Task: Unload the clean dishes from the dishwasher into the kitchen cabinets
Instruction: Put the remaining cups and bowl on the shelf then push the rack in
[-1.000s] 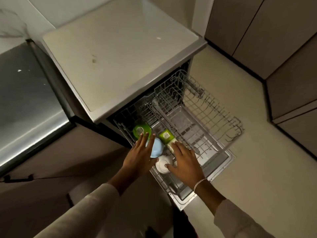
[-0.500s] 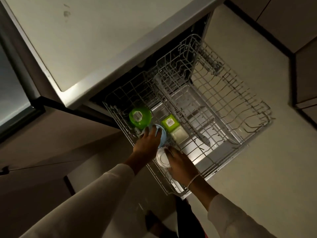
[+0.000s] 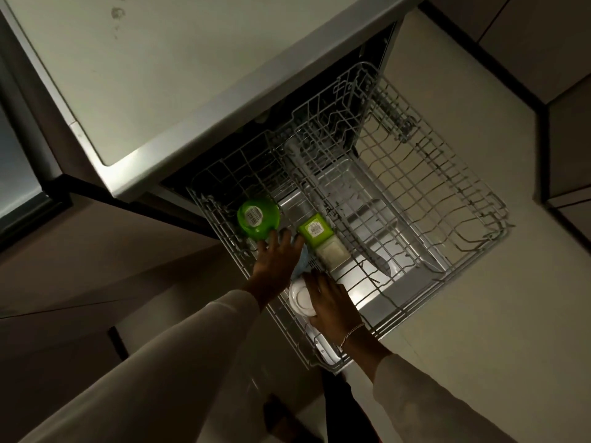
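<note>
Your left hand is spread wide with straight fingers. It lies flat on top of a blue bowl and does not grip it. The blue bowl sits in the near left part of the dishwasher rack. Only a bit of it peeks out on the right side of your hand.

Your fingertips come close to a round green bowl at the far left. They also come close to a square green box, a little to the right of that bowl. A pale square box touches the green box on its near side.

Your right hand is curled round the right side of a white bowl and holds it. This bowl sits in the rack, nearest to you. A thin bracelet is on that wrist.

The rack is pulled out over the pale floor, below the grey worktop.
</note>
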